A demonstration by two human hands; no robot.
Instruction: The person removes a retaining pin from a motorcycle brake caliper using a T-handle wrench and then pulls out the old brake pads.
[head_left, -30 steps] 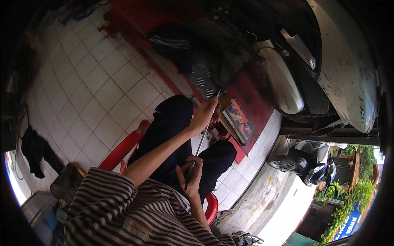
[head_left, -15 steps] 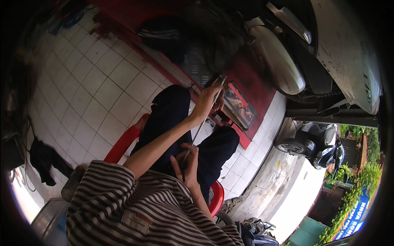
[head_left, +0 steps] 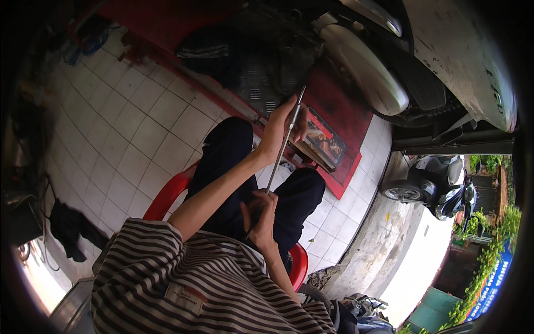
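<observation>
Head view shows the left hand (head_left: 278, 129) half curled, holding the far part of a thin metal rod (head_left: 279, 156); the right hand (head_left: 262, 220) closes around its near part.

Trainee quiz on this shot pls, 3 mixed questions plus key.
1. Pick one. Both hands hold: A) a cloth, B) a thin metal rod, C) a hammer.
2. True or false: the right hand is nearer the upper tip of the rod than the left hand.
3. Fill in: the chair that shows at the person's sides is coloured ____.

Key: 1. B. 2. False; the left hand is nearer. 3. red.
</observation>
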